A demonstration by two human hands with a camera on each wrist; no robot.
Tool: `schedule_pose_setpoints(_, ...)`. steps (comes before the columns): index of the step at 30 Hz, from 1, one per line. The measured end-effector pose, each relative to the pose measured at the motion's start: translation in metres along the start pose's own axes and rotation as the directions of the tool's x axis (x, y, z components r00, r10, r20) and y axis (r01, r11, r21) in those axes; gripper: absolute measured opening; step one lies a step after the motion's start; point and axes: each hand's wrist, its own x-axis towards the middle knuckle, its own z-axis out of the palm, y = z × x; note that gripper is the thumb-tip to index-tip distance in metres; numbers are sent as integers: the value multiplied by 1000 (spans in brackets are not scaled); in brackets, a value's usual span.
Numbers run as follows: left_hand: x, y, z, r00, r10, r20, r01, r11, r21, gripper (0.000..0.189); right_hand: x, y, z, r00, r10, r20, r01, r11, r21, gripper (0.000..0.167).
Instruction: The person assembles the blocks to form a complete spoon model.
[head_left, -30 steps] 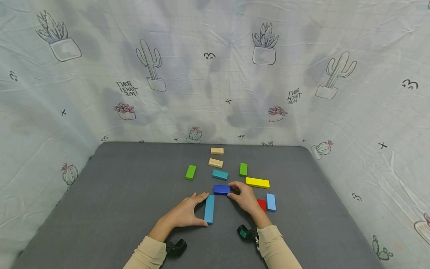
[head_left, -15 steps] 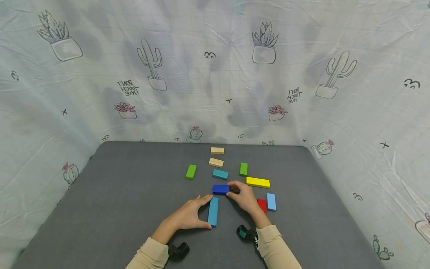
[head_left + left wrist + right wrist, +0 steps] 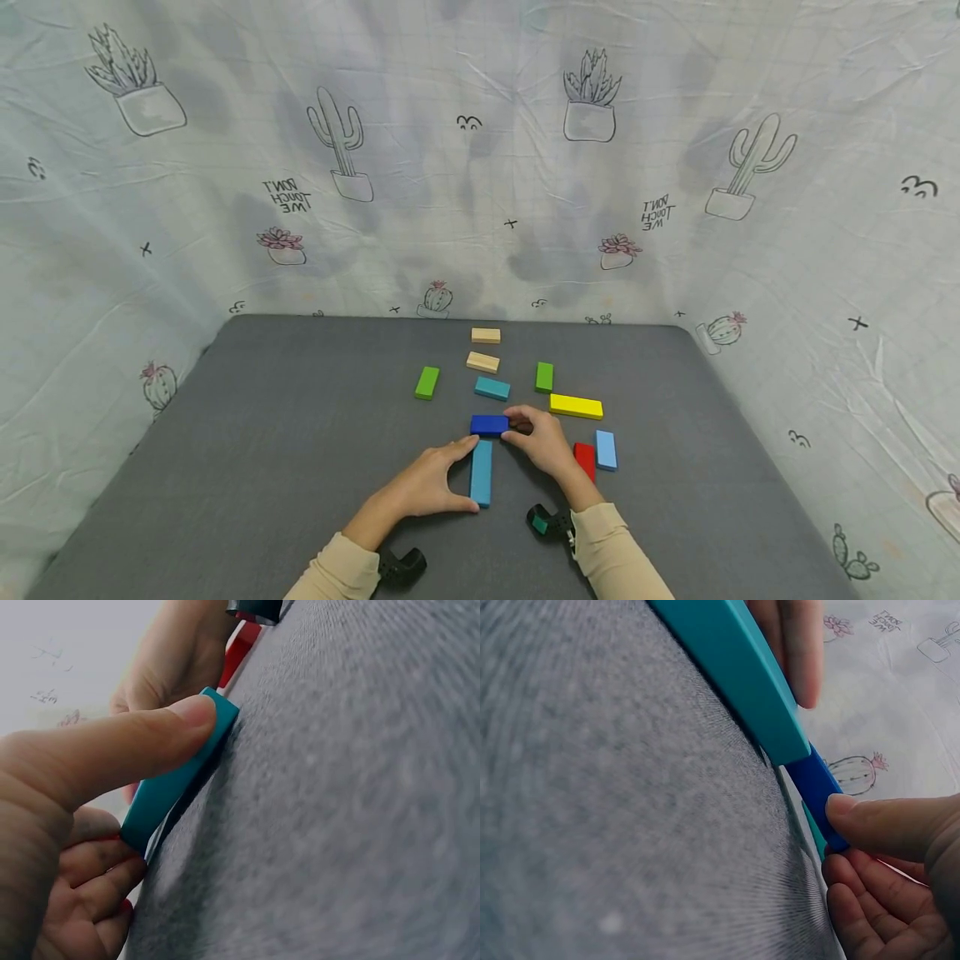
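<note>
My left hand grips a long teal-blue block along its left side. Its thumb is at the near end and its fingers at the far end, as the left wrist view also shows for the block. Just beyond that block lies a dark blue block, set crosswise. My right hand pinches the right end of this dark blue block between thumb and fingers. In the head view the teal-blue block's far end sits right at the dark blue block's near edge.
Farther back on the grey table lie a short teal block, two wooden blocks and two green blocks. To the right are yellow, light blue and red blocks, the red one beside my right wrist.
My left hand has slid the long teal-blue block to the right and slightly nearer. My right hand has shifted the dark blue block a little left, so the two blocks now line up.
</note>
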Motion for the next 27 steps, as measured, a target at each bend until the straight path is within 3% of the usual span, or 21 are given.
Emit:
schedule_pose_setpoints(10,2,3,2,1000,-23,9,23,1000,15,96,1,-1,2,1000,16,4,-16,1000,-2,27)
schedule_pose_setpoints(27,2,8,7,1000,2,-6,-1,995,99,82,3,0,4,999,28,33,-26,998,-49,26)
